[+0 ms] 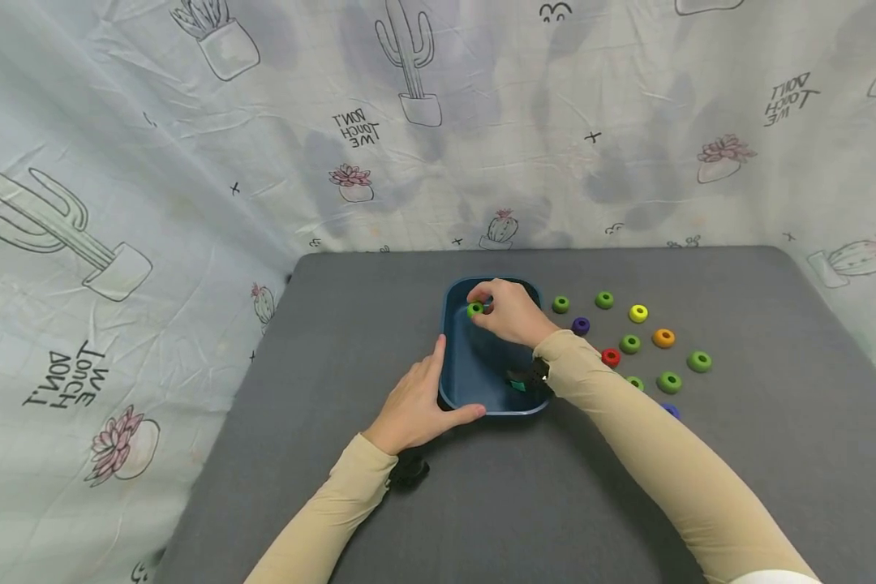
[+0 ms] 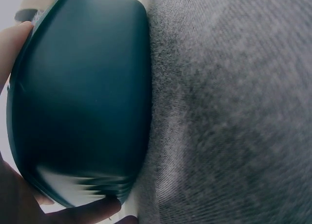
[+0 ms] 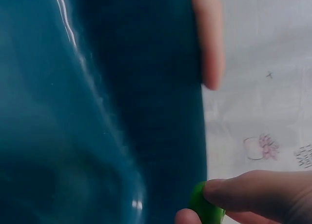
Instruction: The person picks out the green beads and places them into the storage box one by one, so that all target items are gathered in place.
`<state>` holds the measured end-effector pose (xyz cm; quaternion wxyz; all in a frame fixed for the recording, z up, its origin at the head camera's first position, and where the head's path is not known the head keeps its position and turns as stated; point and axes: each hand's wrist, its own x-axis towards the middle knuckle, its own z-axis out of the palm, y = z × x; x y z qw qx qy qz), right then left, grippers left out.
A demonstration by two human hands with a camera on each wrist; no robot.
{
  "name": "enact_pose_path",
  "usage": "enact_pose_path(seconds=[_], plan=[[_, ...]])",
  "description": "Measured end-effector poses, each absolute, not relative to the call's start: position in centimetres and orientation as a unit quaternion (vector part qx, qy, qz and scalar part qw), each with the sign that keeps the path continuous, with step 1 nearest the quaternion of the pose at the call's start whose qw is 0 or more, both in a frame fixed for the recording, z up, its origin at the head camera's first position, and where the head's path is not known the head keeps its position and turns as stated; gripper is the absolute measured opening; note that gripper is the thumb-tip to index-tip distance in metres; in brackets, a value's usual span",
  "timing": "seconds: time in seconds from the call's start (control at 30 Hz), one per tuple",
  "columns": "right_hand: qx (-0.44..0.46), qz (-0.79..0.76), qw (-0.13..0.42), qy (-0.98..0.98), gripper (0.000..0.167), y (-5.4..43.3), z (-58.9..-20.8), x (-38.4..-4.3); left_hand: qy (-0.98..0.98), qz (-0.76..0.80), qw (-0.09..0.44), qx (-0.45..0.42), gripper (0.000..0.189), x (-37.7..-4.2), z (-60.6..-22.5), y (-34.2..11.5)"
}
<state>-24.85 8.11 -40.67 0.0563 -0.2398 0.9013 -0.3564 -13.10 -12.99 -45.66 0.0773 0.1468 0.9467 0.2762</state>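
Note:
Over the far left part of a dark blue tray (image 1: pixel 474 357), my right hand (image 1: pixel 513 312) pinches a green bead (image 1: pixel 475 309) with a hole through it. The right wrist view shows the thumb and a finger on that green bead (image 3: pixel 199 204), close to the tray's inner wall (image 3: pixel 161 112). My left hand (image 1: pixel 416 403) is spread round the tray's near left corner, its thumb on the front rim and its fingers nearly straight along the left side. From the left wrist, fingertips touch the tray's outer wall (image 2: pixel 87 87). My right arm hides part of the tray.
Right of the tray, loose beads lie scattered on the grey table (image 1: pixel 321 324): several green ones (image 1: pixel 699 362), a yellow bead (image 1: pixel 638 313), an orange bead (image 1: pixel 663 338), a red bead (image 1: pixel 610 358), and purple and blue ones. A patterned curtain (image 1: pixel 277 122) hangs behind and at the left.

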Motion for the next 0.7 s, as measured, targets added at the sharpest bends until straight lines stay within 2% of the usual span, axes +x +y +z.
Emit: enact_pose_path(seconds=[0.37,0.7], plan=[[-0.199,-0.319,0.101,0.921,0.03,6.0,-42.1,-27.1,0.946,0.279,0.078,0.145,0.124,-13.1,-45.9,-13.1],[-0.208,-0.283,0.128,0.928,0.033,5.7,-43.0,-27.7,0.946,0.278,0.072,0.15,0.124,-13.1,-45.9,-13.0]])
